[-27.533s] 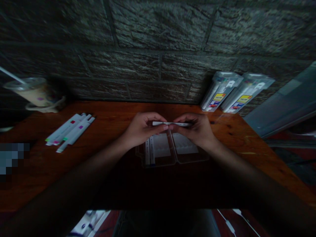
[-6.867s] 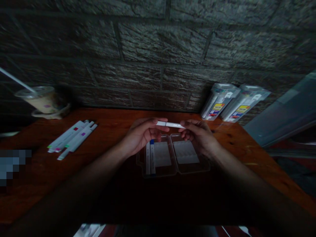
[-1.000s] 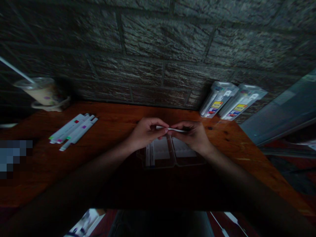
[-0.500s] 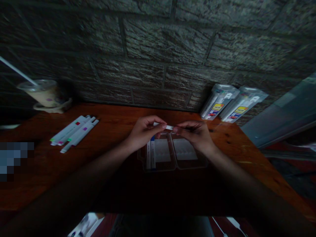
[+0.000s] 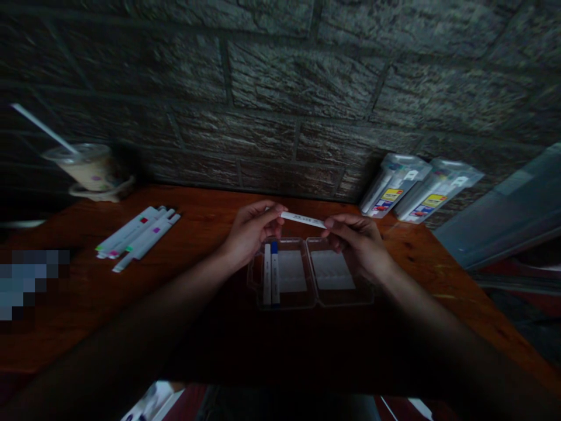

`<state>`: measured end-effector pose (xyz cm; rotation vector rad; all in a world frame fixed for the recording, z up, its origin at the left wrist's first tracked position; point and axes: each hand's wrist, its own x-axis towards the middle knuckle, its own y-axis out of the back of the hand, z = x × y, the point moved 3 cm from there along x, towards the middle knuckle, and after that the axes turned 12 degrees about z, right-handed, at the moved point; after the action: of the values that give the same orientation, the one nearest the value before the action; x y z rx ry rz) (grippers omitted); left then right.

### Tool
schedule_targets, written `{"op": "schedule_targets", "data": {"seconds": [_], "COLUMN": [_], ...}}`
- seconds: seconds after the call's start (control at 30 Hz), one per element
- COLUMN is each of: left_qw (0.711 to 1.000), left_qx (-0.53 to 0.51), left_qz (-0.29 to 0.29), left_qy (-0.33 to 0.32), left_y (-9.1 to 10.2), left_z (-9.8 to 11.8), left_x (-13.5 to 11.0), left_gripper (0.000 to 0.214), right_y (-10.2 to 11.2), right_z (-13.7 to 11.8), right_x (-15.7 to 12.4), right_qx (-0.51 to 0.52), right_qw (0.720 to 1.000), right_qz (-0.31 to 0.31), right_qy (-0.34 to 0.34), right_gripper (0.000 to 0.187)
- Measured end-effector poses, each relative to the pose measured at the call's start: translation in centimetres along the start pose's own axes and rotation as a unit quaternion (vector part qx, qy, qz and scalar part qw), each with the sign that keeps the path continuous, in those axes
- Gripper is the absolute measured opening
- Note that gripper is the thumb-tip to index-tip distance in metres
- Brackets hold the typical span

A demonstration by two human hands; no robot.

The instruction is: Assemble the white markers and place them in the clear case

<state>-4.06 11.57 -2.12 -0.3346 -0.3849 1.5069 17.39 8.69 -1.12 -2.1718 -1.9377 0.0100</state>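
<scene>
A white marker pen point(image 5: 303, 220) with small dark print is held level between both hands. My left hand point(image 5: 254, 230) pinches its left end, and my right hand point(image 5: 357, 237) pinches the other. Below them an open clear plastic case point(image 5: 316, 295) lies on the wooden table. Two markers stand side by side in the case's left half: a white one point(image 5: 267, 275) and one with a blue end point(image 5: 275, 272). White liners show in both halves of the case. My fingers cover the held marker's ends.
Several white markers point(image 5: 138, 234) with coloured ends lie in a bunch at left. Behind them stands a lidded drink cup point(image 5: 90, 169) with a straw. Two filled marker cases point(image 5: 388, 187) lean by the brick wall point(image 5: 272, 134) at right. The table edge point(image 5: 495, 310) runs along the right.
My hands have moved apart, so more of the marker's length shows between them. The camera view has shifted slightly. The case and the bunch of markers stay in place.
</scene>
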Motion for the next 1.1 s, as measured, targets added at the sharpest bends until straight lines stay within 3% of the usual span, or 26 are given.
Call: {"op": "schedule_targets", "data": {"seconds": [0.37, 1.1], "left_qw": [0.999, 0.998], "left_qx": [-0.034, -0.055], "left_qz": [0.016, 0.004], "left_qy": [-0.005, 0.007], "left_y": [0.1, 0.1], "left_z": [0.3, 0.3], "left_x": [0.3, 0.4], "left_gripper": [0.014, 0.02], "right_y": [-0.4, -0.7], "right_z": [0.3, 0.9], "right_x": [-0.2, -0.6], "right_qx": [0.052, 0.068], "right_qw": [0.995, 0.977], "right_qz": [-0.045, -0.171], "right_qy": [-0.078, -0.106], "right_gripper": [0.029, 0.026]}}
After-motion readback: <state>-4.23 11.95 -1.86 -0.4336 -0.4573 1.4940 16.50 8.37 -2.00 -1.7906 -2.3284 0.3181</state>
